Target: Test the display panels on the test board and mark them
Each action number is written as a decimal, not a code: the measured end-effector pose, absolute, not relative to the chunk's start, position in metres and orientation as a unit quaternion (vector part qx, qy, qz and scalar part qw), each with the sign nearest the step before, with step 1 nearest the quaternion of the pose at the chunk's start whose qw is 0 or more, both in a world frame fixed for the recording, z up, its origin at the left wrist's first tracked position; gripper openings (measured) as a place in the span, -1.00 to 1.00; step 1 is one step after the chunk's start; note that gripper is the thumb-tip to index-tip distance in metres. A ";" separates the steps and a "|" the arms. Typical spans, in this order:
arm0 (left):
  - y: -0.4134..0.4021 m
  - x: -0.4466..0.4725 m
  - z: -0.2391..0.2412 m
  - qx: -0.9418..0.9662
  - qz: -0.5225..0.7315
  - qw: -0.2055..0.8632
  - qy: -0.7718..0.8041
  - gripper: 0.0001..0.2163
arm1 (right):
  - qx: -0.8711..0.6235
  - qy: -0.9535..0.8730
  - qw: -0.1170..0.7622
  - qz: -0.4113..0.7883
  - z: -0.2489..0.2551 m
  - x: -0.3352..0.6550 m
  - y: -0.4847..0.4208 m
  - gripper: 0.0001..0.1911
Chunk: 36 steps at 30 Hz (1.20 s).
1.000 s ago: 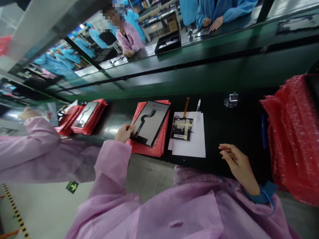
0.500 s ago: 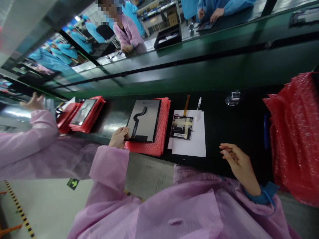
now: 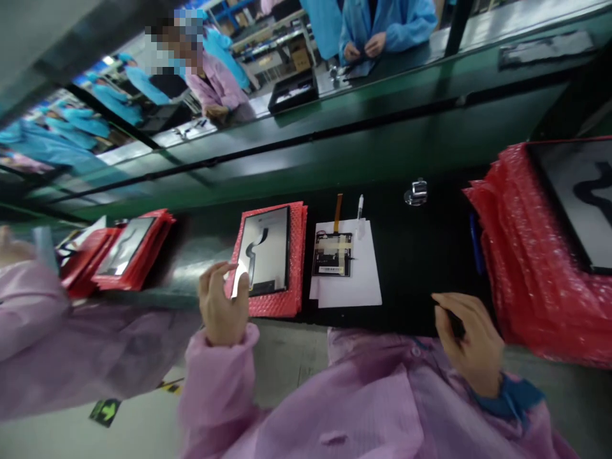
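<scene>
My left hand (image 3: 222,303) is open, its fingers apart at the lower left edge of an LCD display panel (image 3: 270,255) with a dark curved flex cable. The panel lies flat on a stack of red bubble-wrap bags (image 3: 295,255). My right hand (image 3: 471,341) hovers over the table's front edge, fingers loosely bent, thumb apart and nothing in it; a blue band circles the wrist. Between my hands, a small circuit board assembly (image 3: 333,254) with tape and an orange flex strip (image 3: 338,210) rests on white paper sheets (image 3: 368,280). A white pen (image 3: 360,207) lies at the paper's top edge.
At right, a tall pile of red bubble-wrap bags (image 3: 521,255) carries another display panel (image 3: 595,210). A shiny metal object (image 3: 417,191) stands at the back. Leftward are more bagged panels (image 3: 129,245) and a co-worker's pink sleeve (image 3: 33,306). People work across the bench.
My left hand has let go of the display panel, which now lies flat on the red bags. My right hand stays empty. The view has shifted right, showing the panel on the right pile.
</scene>
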State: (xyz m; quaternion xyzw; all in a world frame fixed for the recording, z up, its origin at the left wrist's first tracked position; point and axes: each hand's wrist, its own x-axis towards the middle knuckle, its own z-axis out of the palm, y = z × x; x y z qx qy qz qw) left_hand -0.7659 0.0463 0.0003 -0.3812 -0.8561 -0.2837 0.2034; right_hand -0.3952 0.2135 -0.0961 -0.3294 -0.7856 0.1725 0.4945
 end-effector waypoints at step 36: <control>0.274 -0.471 -0.022 -0.395 -0.528 -0.647 -0.383 -0.54 | -0.408 -0.754 0.510 -0.074 -0.068 -0.329 0.208 -0.80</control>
